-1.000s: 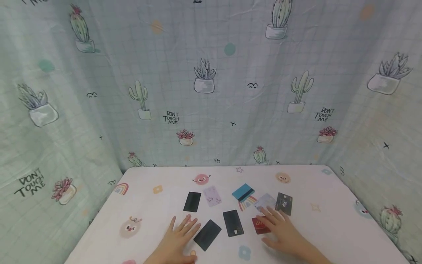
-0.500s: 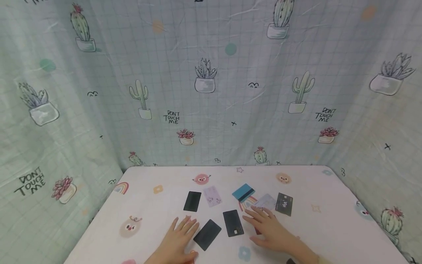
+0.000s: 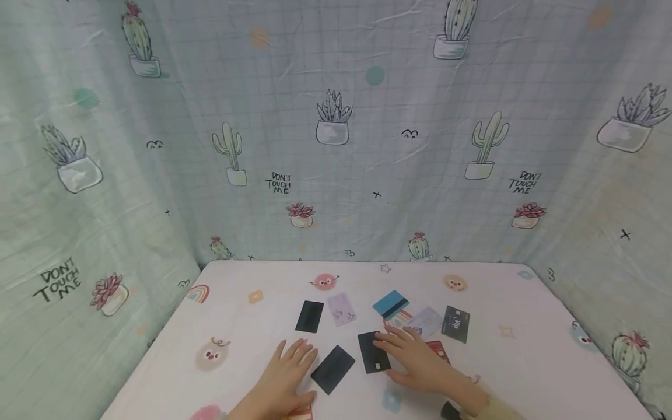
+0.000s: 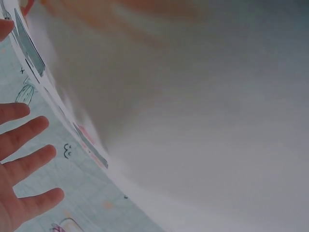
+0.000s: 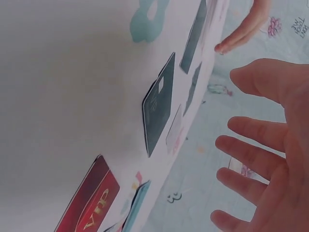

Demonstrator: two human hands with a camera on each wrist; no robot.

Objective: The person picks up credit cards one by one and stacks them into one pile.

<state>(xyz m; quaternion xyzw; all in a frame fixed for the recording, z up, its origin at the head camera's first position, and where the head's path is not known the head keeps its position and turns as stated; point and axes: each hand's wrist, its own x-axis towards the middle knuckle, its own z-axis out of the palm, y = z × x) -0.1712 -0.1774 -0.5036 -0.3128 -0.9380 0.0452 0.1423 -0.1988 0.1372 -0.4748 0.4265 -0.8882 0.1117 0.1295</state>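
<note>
My right hand (image 3: pixel 412 357) is spread, palm down, at a black card with a chip (image 3: pixel 371 357); its fingertips overlap the card's right side in the head view. The right wrist view shows the fingers of this right hand (image 5: pixel 260 145) apart, nothing between them, above that black card (image 5: pixel 160 106). A red VIP card (image 5: pixel 96 198) lies partly behind the right hand in the head view. My left hand (image 3: pixel 283 373) is spread just left of a plain dark card (image 3: pixel 333 369), holding nothing. In the left wrist view the left hand's fingers (image 4: pixel 29 164) are straight and apart.
Farther back lie another black card (image 3: pixel 310 317), a lilac card (image 3: pixel 342 309), a blue card with a dark stripe (image 3: pixel 389 303), a pale card (image 3: pixel 427 321) and a grey VIP card (image 3: pixel 455 324). Behind the white patterned table (image 3: pixel 236 326) hangs a cactus-print curtain (image 3: pixel 294 134).
My right hand has moved left from the red card to the black chip card, uncovering part of the red one. The left hand stays nearly where it was. The head view has shifted slightly.
</note>
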